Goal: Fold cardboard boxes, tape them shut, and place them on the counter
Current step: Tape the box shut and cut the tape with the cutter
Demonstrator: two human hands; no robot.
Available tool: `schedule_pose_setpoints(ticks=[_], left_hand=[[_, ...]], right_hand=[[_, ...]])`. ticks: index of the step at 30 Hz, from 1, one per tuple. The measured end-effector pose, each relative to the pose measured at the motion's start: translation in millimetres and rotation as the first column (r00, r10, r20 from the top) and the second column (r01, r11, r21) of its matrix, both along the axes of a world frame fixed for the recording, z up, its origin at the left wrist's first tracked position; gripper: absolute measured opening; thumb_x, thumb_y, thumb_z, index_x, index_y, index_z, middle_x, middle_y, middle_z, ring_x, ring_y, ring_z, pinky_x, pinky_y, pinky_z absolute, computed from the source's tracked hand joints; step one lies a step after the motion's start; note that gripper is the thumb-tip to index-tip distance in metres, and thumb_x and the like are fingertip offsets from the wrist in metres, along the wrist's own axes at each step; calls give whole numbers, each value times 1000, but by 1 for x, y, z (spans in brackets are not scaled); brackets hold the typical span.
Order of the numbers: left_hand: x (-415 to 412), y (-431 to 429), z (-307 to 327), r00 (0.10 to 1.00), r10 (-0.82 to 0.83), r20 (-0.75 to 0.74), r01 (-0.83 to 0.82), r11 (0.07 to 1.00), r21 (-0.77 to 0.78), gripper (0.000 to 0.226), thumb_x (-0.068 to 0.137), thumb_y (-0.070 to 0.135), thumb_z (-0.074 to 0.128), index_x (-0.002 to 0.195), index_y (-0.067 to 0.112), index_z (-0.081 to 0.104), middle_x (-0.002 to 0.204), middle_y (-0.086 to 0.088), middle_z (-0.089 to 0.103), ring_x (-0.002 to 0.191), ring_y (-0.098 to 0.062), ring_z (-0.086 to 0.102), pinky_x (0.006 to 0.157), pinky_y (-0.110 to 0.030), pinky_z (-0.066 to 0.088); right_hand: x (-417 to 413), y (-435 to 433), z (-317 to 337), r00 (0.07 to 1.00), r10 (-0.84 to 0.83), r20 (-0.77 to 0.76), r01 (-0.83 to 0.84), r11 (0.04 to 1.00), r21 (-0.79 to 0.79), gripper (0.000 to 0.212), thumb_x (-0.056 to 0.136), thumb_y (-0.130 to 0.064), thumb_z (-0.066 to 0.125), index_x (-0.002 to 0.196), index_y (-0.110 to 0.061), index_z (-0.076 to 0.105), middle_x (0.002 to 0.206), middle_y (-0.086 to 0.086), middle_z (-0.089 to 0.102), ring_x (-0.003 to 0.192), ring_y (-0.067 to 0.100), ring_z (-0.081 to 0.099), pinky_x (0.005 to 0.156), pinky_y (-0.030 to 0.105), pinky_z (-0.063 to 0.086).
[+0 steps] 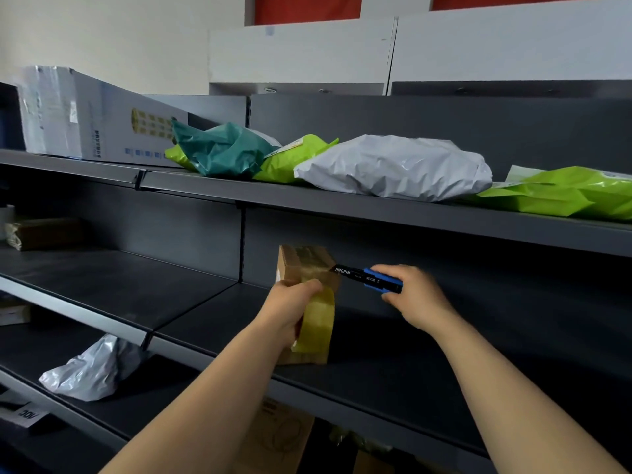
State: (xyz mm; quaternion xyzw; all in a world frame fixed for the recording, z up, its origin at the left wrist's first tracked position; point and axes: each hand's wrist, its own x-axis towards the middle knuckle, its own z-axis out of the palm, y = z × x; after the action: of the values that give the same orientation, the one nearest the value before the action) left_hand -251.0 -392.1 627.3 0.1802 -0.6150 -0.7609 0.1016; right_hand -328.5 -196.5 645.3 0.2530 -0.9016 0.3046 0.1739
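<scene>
Small brown cardboard box [304, 268]: closed, top glossy with clear tape, standing on a dark grey metal shelf [444, 371]. Roll of yellowish packing tape [316, 323]: upright against the box's front. Blue-and-black utility knife [367, 278]: tip at the box's upper right edge.

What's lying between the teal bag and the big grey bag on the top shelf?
A lime-green bag lies between the teal bag and the grey bag, seen in the head view.

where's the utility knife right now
In the head view, the blue-and-black utility knife is in the right hand, its tip at the small cardboard box on the middle shelf.
</scene>
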Motion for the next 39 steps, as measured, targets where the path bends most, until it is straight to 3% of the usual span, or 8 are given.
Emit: schedule_pose_setpoints(ticks=[5,13,21,28,31,33,35,39], left_hand=[[2,-12,0,1000,11,5,-11,1000,7,37,91,28,65,123,13,53,101,-12,70,87,-28,70,66,-40,57],[-5,-12,1,1000,16,-26,-17,999,-28,34,92,27,64,122,16,55,107,-10,69,94,-28,69,86,-47,57],[-8,-11,4,1000,-1,-20,1,1000,7,34,93,25,63,123,12,53,102,-12,70,88,-28,69,68,-40,58],[-12,-17,7,1000,11,13,-11,999,-35,33,90,30,67,114,10,58,97,-14,72,85,-31,70,70,-45,59],[-10,-23,8,999,31,20,-29,998,-58,28,88,29,69,106,10,59,95,-13,71,83,-31,70,64,-40,58],[-9,-26,8,999,28,22,-26,997,-76,25,88,29,69,102,11,59,94,-13,71,81,-29,70,57,-35,55],[-8,-28,9,1000,18,26,-16,996,-93,22,89,28,68,100,11,59,93,-12,71,80,-28,70,54,-33,53],[-8,-32,12,999,-2,45,6,995,-101,19,91,26,65,102,11,59,94,-13,71,80,-29,70,57,-35,54]], right_hand=[[2,-17,3,992,-11,-128,29,989,142,53,90,-4,59,134,-35,56,130,-4,61,120,21,54,100,35,45],[6,-28,2,939,14,-345,144,891,430,62,93,4,43,142,-33,43,127,-2,58,116,23,50,101,31,33],[-11,9,-26,997,-63,49,62,998,22,52,88,-1,61,134,-25,56,119,2,59,105,21,58,86,29,47],[-19,17,-80,921,-140,363,59,972,226,38,91,-10,62,129,-12,56,132,10,51,111,20,55,90,25,43],[-20,10,-101,903,-171,393,77,967,245,37,93,-19,61,128,-12,55,131,11,51,117,22,54,99,31,43],[-22,8,-112,910,-183,371,85,960,265,14,92,-25,61,101,-15,57,111,5,56,95,17,57,78,27,48],[-27,5,-116,912,-201,358,87,947,310,17,92,-27,60,101,-14,55,110,3,57,95,18,56,70,22,43],[-28,-16,-85,984,-62,164,50,996,77,43,98,-18,53,139,-8,49,143,11,47,131,25,46,105,23,31]])
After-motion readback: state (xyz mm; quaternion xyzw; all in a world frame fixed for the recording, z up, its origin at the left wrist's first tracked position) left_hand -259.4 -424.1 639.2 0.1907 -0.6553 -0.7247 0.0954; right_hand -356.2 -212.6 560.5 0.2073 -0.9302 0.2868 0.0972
